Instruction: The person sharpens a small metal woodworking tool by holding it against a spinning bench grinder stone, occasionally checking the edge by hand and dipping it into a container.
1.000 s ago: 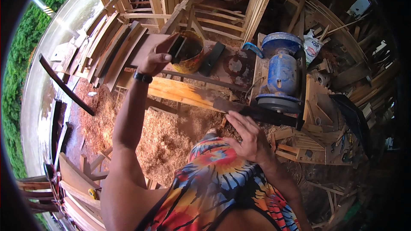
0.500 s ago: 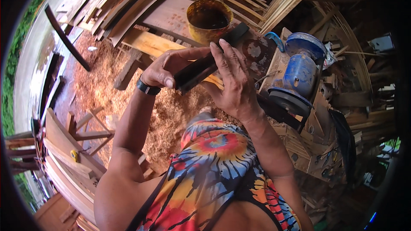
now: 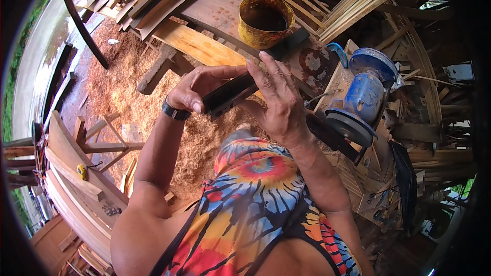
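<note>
A dark rectangular block (image 3: 229,96) with a smooth upper face and notches along its near edge is held level in front of my chest. My left hand (image 3: 192,92), with a dark band on its wrist, grips the block's left end, thumb on the near side and fingers over the far side. Across its right end lies my right hand (image 3: 279,89), fingers long and close together, thumb partly hidden behind the block. Just beyond my right fingertips a flat dark bar (image 3: 289,43) rests on the bench; whether it touches the block is hidden.
A yellow stained bucket (image 3: 266,20) of dark liquid stands on the bench. To the right is a blue bench grinder (image 3: 363,94). Wood shavings (image 3: 123,82) cover the ground. Stacked planks (image 3: 163,0) lie far left; a yellow tape measure (image 3: 82,171) sits on curved timber (image 3: 71,158).
The view has shifted slightly, so bucket and grinder appear farther right. The held block is tilted flatter, its right end lower. Both hands keep their hold.
</note>
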A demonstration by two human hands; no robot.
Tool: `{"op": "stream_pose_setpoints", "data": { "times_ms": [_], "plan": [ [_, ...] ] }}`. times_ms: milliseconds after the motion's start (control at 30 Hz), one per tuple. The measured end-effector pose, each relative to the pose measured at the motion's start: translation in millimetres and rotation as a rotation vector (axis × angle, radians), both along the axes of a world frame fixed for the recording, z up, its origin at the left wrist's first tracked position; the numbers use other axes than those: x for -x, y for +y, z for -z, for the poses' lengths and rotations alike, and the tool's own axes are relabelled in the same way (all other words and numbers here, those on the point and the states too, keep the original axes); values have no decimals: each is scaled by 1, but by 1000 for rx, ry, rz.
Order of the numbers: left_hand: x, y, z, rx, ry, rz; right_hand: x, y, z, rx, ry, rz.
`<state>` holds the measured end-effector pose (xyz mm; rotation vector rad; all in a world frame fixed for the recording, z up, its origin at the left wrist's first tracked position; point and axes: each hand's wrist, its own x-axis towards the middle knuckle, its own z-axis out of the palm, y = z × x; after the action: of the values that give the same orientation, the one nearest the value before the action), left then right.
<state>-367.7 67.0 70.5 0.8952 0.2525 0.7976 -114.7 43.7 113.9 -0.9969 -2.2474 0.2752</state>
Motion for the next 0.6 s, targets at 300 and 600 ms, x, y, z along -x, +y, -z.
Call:
{"op": "stream_pose_setpoints", "data": {
  "times_ms": [300, 600],
  "plan": [
    [-1, -5, 9, 89, -22, -72, 4, -1, 0, 38, -3, -25],
    [-3, -5, 29, 25, -8, -81, 15, -5, -3, -16, -79, -68]
  ]
}}
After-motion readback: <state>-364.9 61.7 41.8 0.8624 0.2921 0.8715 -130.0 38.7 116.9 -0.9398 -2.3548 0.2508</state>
